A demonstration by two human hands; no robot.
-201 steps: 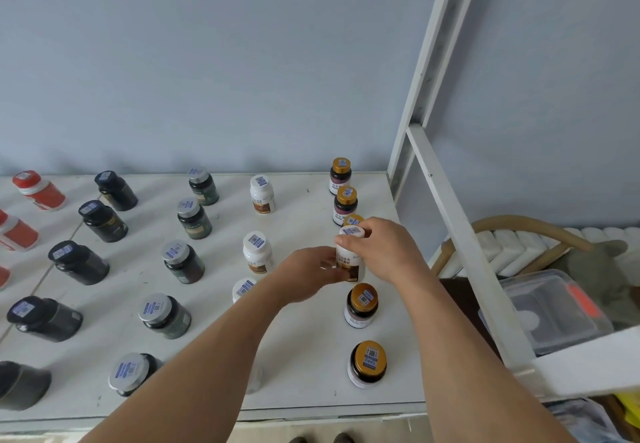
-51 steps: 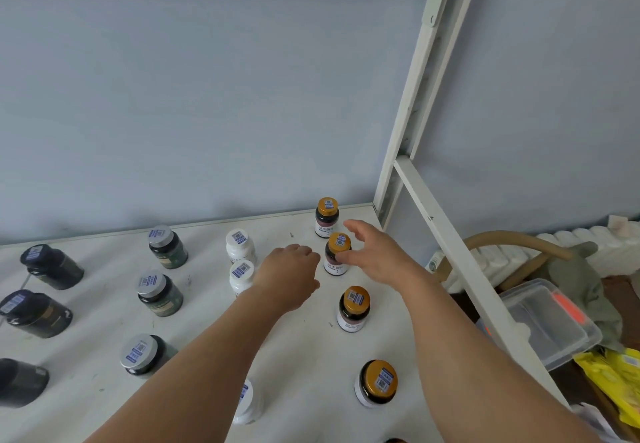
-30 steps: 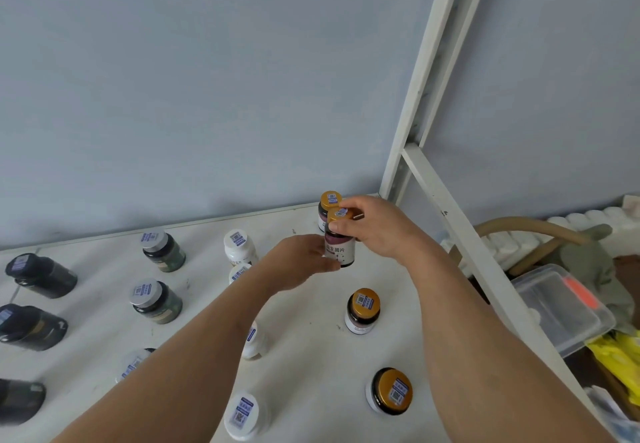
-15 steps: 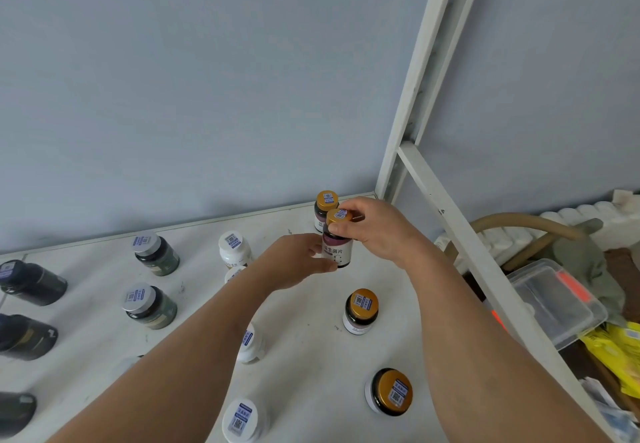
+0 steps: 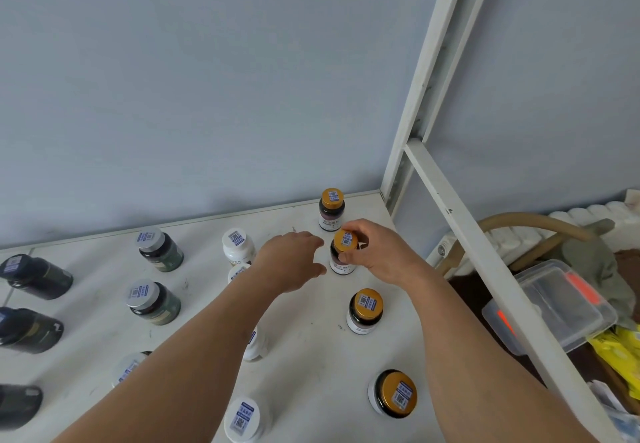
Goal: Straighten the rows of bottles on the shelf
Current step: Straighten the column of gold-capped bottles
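Note:
On the white shelf [image 5: 311, 366] stand rows of small bottles. My right hand [image 5: 377, 255] pinches the gold cap of a dark bottle [image 5: 343, 255], second from the back in the right-hand row, which stands on the shelf. My left hand [image 5: 289, 271] hovers just left of that bottle with relaxed fingers and holds nothing. Other gold-capped bottles stand behind it [image 5: 331, 209] and in front of it [image 5: 364, 311], [image 5: 393, 397]. My left forearm partly hides a row of white-capped bottles [image 5: 237, 245].
Silver-capped green bottles [image 5: 161, 248] and dark bottles [image 5: 34, 276] fill the rows further left. The white shelf frame [image 5: 485, 269] runs along the right edge. Beyond it lie a clear plastic box [image 5: 550, 307] and a tan hose [image 5: 540, 224].
The gold-capped bottle, lifted between both hands half a second ago, now stands on the shelf. My left hand has let go of it and drawn back a little to the left.

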